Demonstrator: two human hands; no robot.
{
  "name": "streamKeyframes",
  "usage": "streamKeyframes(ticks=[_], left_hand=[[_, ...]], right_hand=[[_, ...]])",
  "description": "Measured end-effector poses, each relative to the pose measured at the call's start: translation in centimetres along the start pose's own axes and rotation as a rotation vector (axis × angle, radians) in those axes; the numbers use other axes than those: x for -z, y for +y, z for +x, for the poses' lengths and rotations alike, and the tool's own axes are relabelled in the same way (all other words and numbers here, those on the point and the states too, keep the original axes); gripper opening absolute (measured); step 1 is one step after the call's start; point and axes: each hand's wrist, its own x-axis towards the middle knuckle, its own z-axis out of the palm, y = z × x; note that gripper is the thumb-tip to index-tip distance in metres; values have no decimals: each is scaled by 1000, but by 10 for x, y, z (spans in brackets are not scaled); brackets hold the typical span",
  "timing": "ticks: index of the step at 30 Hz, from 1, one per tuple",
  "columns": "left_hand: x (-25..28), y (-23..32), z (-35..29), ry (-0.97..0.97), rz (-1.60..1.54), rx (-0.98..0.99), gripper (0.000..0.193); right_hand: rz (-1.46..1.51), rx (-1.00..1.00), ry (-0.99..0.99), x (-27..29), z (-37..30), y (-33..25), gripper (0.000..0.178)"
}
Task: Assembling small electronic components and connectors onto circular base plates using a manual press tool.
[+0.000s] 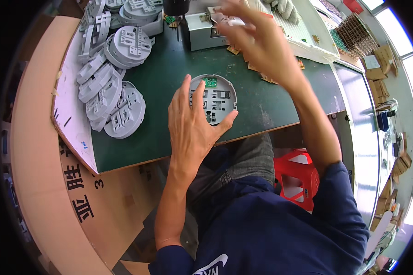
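Note:
A round grey plastic housing (pixel 222 104) lies on the green tabletop with its hollow, slotted inside facing up. A small green circuit board (pixel 210 83) sits inside it near the far rim. My left hand (pixel 188 117) grips this housing, thumb on the lower right rim and fingers over its left and far side, hiding part of it. Farther off, my right hand (pixel 259 41) is raised beside a grey metal box (pixel 206 34); its fingers are smeared by motion, so I cannot make out whether they hold anything.
Grey round housings (pixel 130 43) are piled along the left edge of the green table (pixel 160 137). Small orange-brown boards (pixel 267 79) lie beyond my right forearm. A dark tool (pixel 176 6) hangs at the far edge. A white tray (pixel 307 46) with gloves (pixel 286 10) stands far right; a red stool (pixel 298 178) is below.

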Motion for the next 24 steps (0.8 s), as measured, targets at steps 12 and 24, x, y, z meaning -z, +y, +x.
streamKeyframes(ticks=[12,24], left_hand=[[2,5,0,-39,-66,71,85],[6,6,1,-74,-65,92,85]], right_hand=[[794,70,70,-3,98,-35,62],[568,41,266,0,113,0,22]])
